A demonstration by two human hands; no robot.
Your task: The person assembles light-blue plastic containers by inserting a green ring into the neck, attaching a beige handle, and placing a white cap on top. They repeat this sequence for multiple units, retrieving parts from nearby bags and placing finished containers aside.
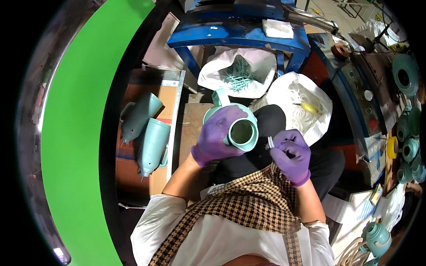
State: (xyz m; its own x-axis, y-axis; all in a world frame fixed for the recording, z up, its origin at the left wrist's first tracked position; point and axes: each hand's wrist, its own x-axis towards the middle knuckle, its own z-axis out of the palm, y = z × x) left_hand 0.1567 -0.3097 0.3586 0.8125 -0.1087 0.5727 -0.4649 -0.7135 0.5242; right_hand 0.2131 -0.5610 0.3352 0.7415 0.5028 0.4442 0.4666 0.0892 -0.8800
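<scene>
My left hand [216, 135], in a purple glove, is wrapped round a teal plastic jug body [246, 114] with a handle on its far side. The round opening tilts up toward me, and the inside looks dark. To the right of the jug, above my lap, my gloved right hand [294, 156] pinches a small white strip-like piece [270, 142] between thumb and fingers. Its exact kind is too small to make out. The piece and the jug are apart.
Two teal jug bodies [154, 142] lie in a carton at left, beside a green conveyor belt [75, 146]. Ahead, white sacks hold teal sticks [239, 80] and white rings [295, 113] below a blue bench [239, 35]. A machine panel [361, 102] and several teal parts [407, 150] stand at right.
</scene>
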